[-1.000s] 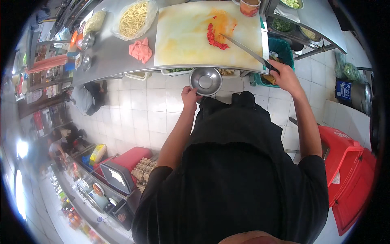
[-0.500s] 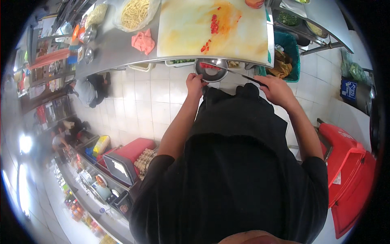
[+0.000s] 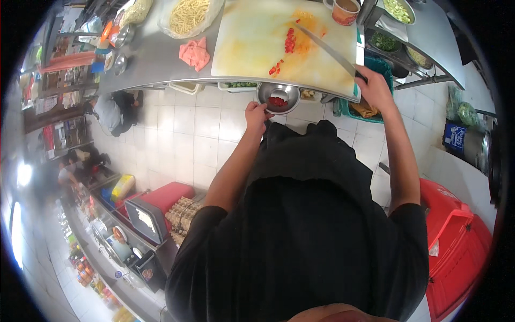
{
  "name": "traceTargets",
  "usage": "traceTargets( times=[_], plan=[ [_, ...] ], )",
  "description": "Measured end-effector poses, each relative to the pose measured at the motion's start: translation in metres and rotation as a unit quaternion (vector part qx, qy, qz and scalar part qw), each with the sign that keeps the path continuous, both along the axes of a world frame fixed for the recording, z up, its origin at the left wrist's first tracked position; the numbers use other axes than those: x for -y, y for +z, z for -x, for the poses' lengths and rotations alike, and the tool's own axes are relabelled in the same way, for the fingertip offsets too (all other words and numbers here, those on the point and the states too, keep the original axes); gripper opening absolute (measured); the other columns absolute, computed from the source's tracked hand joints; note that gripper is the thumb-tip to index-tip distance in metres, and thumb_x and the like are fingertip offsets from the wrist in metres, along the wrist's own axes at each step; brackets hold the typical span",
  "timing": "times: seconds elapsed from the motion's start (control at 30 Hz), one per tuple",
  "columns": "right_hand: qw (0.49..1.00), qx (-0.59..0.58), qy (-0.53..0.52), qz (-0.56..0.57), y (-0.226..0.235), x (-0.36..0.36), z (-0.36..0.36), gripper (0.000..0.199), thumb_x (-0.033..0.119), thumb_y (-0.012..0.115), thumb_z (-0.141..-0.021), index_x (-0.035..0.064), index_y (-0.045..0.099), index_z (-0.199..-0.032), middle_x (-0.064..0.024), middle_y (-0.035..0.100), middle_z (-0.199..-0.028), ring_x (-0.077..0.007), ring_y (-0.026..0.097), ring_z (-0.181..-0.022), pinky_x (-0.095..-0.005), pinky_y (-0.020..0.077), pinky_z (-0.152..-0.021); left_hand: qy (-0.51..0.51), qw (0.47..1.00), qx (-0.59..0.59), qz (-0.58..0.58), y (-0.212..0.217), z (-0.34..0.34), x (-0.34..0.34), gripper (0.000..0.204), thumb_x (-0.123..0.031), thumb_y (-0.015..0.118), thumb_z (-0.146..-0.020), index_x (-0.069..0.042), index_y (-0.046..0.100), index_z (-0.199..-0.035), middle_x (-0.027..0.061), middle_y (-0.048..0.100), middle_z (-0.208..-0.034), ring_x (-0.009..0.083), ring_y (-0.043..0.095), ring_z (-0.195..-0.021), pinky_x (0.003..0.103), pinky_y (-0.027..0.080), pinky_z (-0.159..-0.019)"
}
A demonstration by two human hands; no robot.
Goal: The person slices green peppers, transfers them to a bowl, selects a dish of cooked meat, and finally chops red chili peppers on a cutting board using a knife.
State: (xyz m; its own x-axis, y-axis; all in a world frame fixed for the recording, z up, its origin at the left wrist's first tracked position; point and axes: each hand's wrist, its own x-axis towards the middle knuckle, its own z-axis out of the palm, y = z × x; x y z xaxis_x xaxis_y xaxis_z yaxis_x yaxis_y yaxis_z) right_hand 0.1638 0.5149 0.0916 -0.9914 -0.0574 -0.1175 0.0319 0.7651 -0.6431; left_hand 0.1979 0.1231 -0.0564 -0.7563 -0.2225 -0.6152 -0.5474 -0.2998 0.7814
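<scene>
- While the left hand (image 3: 257,114) grips the near rim of a small steel bowl (image 3: 278,97) and holds it just under the front edge of the pale cutting board (image 3: 252,43), the right hand (image 3: 374,90) is closed around the handle of a long knife (image 3: 327,51)
- The knife blade lies flat and slanted across the board, its tip reaching up and to the left, close beside the upper heap of chopped red pieces (image 3: 290,40); whether steel touches them cannot be told
- A second, smaller cluster of red bits (image 3: 276,68) sits nearer the board's front edge, almost straight above the bowl, which already holds some red pieces
- Step in hand, as judged: sweeping cut red pieces off the board into the bowl, part done, since red shows both in the bowl and on the board
- The next move appears to call for the blade to draw the remaining red pieces toward the front edge, in line with the bowl's mouth, with the bowl kept level and tight against the edge so nothing falls to the tiled floor (image 3: 188,134)
- Relative to the grips: the red pieces lie well to the left of the right hand, along the blade's far end, and beyond the left hand, above the bowl it holds
- Nearby on the steel counter (image 3: 155,59): a pink cloth (image 3: 194,53) and a bowl of pale noodles (image 3: 189,16)
</scene>
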Motion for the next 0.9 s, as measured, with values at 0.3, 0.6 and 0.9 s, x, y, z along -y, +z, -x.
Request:
traceTargets(
  times=[0.3, 0.6, 0.9],
  plan=[
    [0.993, -0.009, 0.033, -0.114, -0.016, -0.005, 0.073, 0.041, 0.018, 0.061, -0.091, 0.0113, 0.062, -0.132, -0.023, 0.067, -0.118, -0.0415, 0.063, -0.11, -0.0478, 0.0504, -0.096, 0.008, 1.0, -0.006, 0.0, -0.003, -0.003, 0.012, 0.015, 0.001, 0.062, -0.088, -0.007, 0.05, -0.085, 0.0089, 0.058, -0.084, 0.0214, 0.062, -0.071, 0.037, 0.062, -0.056],
    [0.989, -0.002, 0.131, -0.063, -0.022, 0.021, 0.009, 0.041, 0.014, 0.06, -0.089, 0.0117, 0.062, -0.131, -0.0204, 0.067, -0.118, -0.0401, 0.062, -0.111, -0.0469, 0.0502, -0.096, 0.017, 1.0, -0.014, -0.002, 0.001, -0.002, 0.014, 0.015, 0.001, 0.062, -0.087, -0.007, 0.05, -0.085, 0.0086, 0.057, -0.082, 0.0217, 0.062, -0.071, 0.037, 0.063, -0.056],
    [0.982, 0.076, 0.166, -0.057, 0.01, 0.079, -0.059, 0.035, 0.014, 0.059, -0.092, 0.0153, 0.063, -0.127, -0.0184, 0.067, -0.114, -0.0379, 0.063, -0.108, -0.048, 0.0507, -0.092, 0.032, 0.999, -0.011, -0.015, 0.007, 0.0, 0.013, 0.021, 0.001, 0.062, -0.088, -0.008, 0.046, -0.078, 0.0068, 0.054, -0.074, 0.0175, 0.057, -0.06, 0.036, 0.062, -0.054]
  ],
)
